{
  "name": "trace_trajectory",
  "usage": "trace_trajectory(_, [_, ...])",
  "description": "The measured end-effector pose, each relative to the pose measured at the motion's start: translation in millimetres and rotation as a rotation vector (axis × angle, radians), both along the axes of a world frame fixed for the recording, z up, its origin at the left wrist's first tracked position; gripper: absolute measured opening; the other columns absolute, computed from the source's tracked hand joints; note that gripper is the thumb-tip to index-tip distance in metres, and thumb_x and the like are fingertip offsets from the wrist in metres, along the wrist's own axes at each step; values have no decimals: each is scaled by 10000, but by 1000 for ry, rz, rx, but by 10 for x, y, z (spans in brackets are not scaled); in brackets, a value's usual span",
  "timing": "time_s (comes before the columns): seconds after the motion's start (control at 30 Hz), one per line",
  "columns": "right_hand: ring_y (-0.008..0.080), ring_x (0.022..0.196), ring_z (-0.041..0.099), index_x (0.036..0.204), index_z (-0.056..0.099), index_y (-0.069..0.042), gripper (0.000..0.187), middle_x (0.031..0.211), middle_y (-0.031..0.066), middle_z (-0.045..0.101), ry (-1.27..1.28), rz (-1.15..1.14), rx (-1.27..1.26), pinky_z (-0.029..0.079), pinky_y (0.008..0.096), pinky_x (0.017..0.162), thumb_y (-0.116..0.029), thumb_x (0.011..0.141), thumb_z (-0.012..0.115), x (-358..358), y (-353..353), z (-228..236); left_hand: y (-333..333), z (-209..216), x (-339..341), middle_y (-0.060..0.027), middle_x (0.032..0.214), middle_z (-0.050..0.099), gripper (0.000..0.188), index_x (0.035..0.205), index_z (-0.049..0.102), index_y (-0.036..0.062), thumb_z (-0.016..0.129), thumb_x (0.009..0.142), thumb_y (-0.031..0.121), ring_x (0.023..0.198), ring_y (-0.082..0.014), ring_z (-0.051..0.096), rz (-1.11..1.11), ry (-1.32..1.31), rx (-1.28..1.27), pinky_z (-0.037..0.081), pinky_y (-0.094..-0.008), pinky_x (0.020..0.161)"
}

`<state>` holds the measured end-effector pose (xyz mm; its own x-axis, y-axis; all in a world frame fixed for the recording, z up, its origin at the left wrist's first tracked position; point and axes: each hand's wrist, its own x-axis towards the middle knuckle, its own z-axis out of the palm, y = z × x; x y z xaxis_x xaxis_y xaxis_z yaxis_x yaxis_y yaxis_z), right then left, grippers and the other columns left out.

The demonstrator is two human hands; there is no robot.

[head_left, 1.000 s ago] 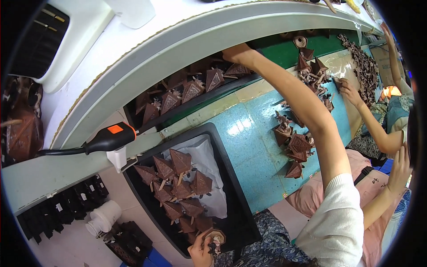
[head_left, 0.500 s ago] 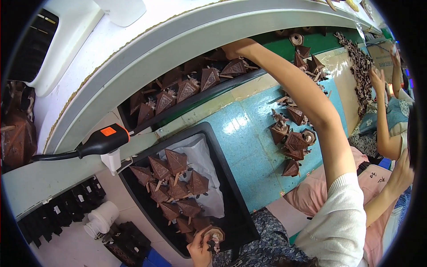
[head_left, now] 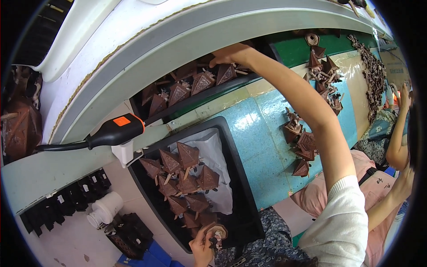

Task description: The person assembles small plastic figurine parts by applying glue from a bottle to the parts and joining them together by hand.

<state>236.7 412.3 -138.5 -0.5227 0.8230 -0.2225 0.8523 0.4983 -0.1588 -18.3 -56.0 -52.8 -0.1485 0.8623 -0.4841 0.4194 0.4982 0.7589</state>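
Piece [head_left: 219, 232] pinched in the left hand's [head_left: 201, 247] fingers, low in the near tray [head_left: 241, 178]! Right hand's [head_left: 231, 54] at the far tray [head_left: 195, 99], fingertips hidden, grip impossible to tell. Reaching step, I'd judge; next move calls for clearing the ledge [head_left: 178, 55].

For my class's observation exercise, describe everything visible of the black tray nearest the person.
The black tray is rectangular, plastic-looking, with raised walls, slanting across the view left of the blue surface. A crumpled white sheet lines part of it; brown pointed pieces cluster at its left. At its near end, the left hand holds a brown-and-cream piece; whether hand touches tray is unclear.
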Motion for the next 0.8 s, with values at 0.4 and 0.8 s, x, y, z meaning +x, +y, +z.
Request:
trace_trajectory(0.4, [376, 1018, 603, 988, 636, 73, 528, 1033, 233, 639, 358, 45, -25, 492, 427, 867, -401, 763, 695, -603, 47, -263, 136, 115, -82, -57, 805, 662, 233, 1109, 624, -61, 523, 943, 68, 695, -74, 590, 43, -108, -197, 474, -211, 637])
trace_trajectory(0.8, [347, 1105, 479, 976, 660, -32, 372, 1046, 134, 577, 405, 71, 454, 525, 442, 813, -234, 670, 725, -1365, 173, -700, 116, 107, -158, -26, 747, 625, 225, 1114, 613, -62, 533, 945, 65, 662, -64, 557, 103, -126, -231, 443, -199, 590])
